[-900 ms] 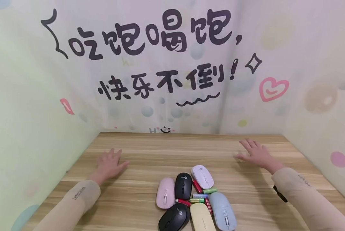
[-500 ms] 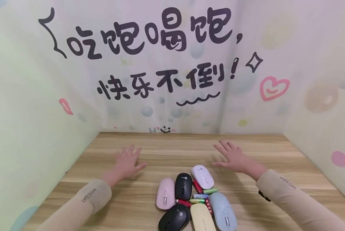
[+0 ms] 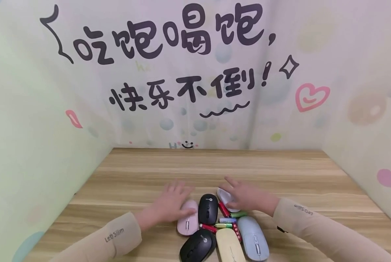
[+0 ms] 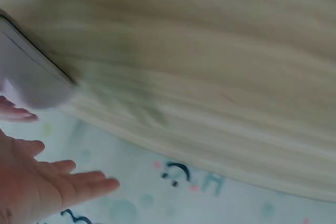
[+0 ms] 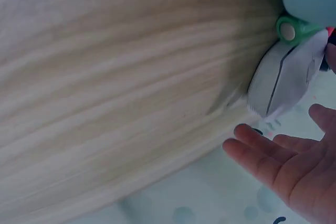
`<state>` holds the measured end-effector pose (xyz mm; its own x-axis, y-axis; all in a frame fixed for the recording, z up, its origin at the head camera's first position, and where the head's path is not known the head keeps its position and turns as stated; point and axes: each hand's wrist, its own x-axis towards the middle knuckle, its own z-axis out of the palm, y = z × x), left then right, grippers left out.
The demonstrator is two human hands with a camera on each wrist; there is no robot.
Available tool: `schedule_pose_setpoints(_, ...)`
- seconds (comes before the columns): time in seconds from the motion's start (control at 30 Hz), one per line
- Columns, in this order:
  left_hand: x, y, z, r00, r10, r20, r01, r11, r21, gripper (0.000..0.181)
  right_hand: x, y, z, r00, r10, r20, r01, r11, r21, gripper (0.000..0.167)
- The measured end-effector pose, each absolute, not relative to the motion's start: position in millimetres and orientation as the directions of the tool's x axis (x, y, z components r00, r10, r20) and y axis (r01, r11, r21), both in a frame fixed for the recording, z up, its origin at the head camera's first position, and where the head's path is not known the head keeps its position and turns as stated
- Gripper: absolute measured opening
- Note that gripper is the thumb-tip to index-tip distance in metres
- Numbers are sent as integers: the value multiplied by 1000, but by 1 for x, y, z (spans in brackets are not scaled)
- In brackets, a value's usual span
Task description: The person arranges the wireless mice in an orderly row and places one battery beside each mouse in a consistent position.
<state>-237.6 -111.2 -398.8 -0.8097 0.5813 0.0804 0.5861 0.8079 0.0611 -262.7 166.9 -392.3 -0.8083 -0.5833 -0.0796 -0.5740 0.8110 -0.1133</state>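
My left hand (image 3: 169, 203) hovers at the pink mouse (image 3: 187, 223), fingers spread and thumb over its back end; whether they touch cannot be told. In the left wrist view, that mouse (image 4: 31, 72) lies beside the extended fingers. At the white mouse (image 3: 224, 197), my right hand (image 3: 249, 195) reaches over and partly hides it. The right wrist view has the white mouse (image 5: 286, 80) next to my loosely extended fingers, with a gap to most of them. Between the hands lies a black mouse (image 3: 208, 209).
Nearer the front lie another black mouse (image 3: 198, 245), a yellow mouse (image 3: 229, 245) and a light blue mouse (image 3: 253, 238). Several small coloured batteries, including a green one (image 3: 238, 214), lie amid the mice. Printed curtains surround the wooden table (image 3: 169, 163) on three sides.
Both hands have swept inward and toward the front from the table's sides, the left to the pink mouse and the right over the white mouse. The mice and batteries lie as before.
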Motion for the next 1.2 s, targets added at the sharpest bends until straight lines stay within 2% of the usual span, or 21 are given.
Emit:
schedule_pose_setpoints(0.2, -225, -97, -401, -775, 631, -34, 617, 767, 176, 71, -261, 161, -394, -787, -611, -91, -614, 789, 10, 52)
schedule_pose_setpoints(0.43, -222, -96, -405, -762, 641, -95, 627, 766, 140, 72, -263, 155, -397, -795, -599, -97, -601, 799, -4, 53)
schedule_pose_setpoints(0.57, -223, -97, -406, -757, 648, -86, 636, 760, 133, 72, -264, 150, -399, -828, -555, -81, -551, 832, -60, 50)
schedule_pose_setpoints(0.87, -224, -95, -408, -746, 661, -82, 651, 750, 120, 72, -272, 142, -398, -903, -420, -89, -383, 882, -277, 44)
schedule_pose_setpoints(1.03, -224, -94, -411, -741, 666, -84, 655, 745, 128, 72, -301, 163, -385, -926, -377, -16, -352, 879, -321, 46)
schedule_pose_setpoints(1.2, -224, -93, -412, -742, 666, -83, 653, 744, 140, 72, -348, 208, -375, -943, -328, 48, -327, 898, -293, 46)
